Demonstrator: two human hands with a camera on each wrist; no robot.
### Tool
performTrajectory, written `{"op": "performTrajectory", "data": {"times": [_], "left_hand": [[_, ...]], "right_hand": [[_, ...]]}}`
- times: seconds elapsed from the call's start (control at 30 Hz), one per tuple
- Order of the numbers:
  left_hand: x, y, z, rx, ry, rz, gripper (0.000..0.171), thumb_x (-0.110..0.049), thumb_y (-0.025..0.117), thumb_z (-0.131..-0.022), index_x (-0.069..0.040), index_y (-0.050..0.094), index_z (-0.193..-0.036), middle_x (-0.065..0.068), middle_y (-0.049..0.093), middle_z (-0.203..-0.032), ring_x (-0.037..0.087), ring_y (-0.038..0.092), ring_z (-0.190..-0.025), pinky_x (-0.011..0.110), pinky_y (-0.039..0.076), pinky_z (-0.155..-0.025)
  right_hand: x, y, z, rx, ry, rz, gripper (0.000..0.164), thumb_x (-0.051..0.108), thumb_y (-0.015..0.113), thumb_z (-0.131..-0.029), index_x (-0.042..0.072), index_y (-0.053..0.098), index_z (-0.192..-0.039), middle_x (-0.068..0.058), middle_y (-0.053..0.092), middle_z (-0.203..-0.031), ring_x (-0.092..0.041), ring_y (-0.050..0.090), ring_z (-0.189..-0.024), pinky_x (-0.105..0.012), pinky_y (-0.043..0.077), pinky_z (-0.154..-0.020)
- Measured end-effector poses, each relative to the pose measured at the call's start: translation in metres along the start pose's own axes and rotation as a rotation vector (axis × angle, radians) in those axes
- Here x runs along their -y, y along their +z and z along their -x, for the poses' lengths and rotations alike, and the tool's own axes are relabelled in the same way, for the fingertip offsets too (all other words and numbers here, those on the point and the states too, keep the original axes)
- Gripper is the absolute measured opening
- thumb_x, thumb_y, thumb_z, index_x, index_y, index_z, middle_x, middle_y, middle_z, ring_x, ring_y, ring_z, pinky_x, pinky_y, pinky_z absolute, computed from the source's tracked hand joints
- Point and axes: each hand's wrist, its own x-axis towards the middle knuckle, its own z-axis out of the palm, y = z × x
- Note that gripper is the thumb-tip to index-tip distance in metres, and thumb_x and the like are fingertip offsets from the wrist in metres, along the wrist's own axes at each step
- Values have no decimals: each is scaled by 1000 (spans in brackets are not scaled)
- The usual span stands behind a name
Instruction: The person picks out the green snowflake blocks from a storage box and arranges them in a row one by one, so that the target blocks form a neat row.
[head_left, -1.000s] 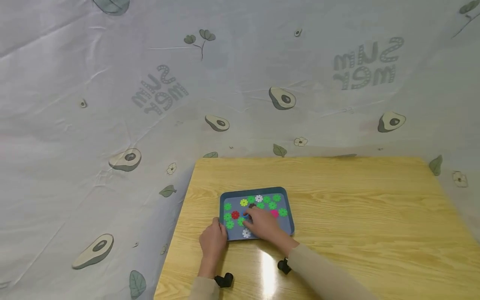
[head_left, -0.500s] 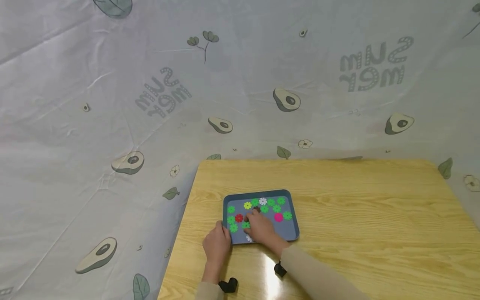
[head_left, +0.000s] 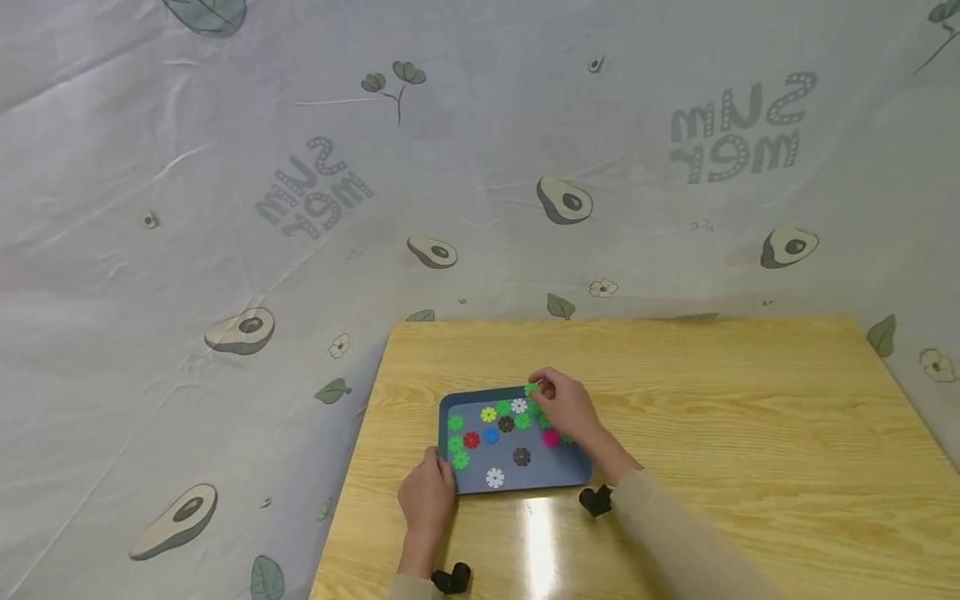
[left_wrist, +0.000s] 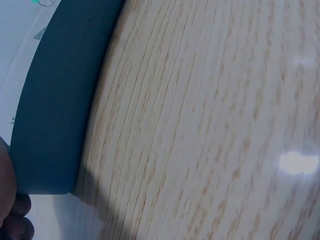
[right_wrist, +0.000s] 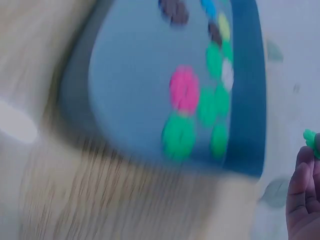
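My left hand (head_left: 427, 493) grips the left front corner of a blue-grey tray (head_left: 517, 483). In the left wrist view only some of its fingers show at the tray wall (left_wrist: 60, 100). Above the tray's back rim, my right hand (head_left: 568, 408) pinches a green notched plastic disc (head_left: 532, 389), a snowflake-shaped piece. The same green disc (right_wrist: 311, 139) appears at the edge of the right wrist view, between fingertips. Inside the tray lie a red disc (head_left: 471, 440), a blue disc (head_left: 491, 435), a pink disc (head_left: 551, 437) and several green ones, some hidden behind my right hand.
Two white discs, one near the front (head_left: 495, 477), two brown discs, one at the middle (head_left: 521, 457), and a yellow disc (head_left: 488, 414) also lie in the tray. It stands on a wood-grain table (head_left: 720, 417). A printed curtain (head_left: 480, 167) hangs behind.
My right hand has moved from the tray's middle to its back right, lifting a green disc from beside the blue one. A brown disc under that hand now shows. My left hand keeps its grip.
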Motion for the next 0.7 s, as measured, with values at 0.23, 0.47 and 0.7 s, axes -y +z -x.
{"op": "performTrajectory", "data": {"times": [0.23, 0.47, 0.7], "left_hand": [[-1, -2, 1, 4, 6, 13, 16, -14, 70, -95, -1, 71, -105, 6, 60, -60, 15, 43, -44, 36, 34, -41], [1, 1, 0, 14, 2, 11, 17, -15, 69, -95, -2, 72, -107, 5, 61, -60, 14, 42, -43, 35, 33, -40], [2, 1, -2, 15, 1, 5, 18, -16, 69, -96, -2, 72, -108, 5, 59, -59, 13, 40, -43, 34, 32, -40]], "right_hand": [[-52, -45, -2, -95, 139, 42, 26, 14, 64, -102, 0, 67, -123, -15, 67, -104, -33, 67, -95, -49, 51, -82], [-95, -52, 10, -67, 269, 116, 26, 15, 63, -101, -1, 66, -121, -17, 69, -102, -34, 66, -93, -49, 50, -79], [-107, -48, 7, -50, 213, 171, 26, 12, 64, -98, -3, 67, -119, -10, 63, -88, -26, 57, -75, -42, 45, -70]]}}
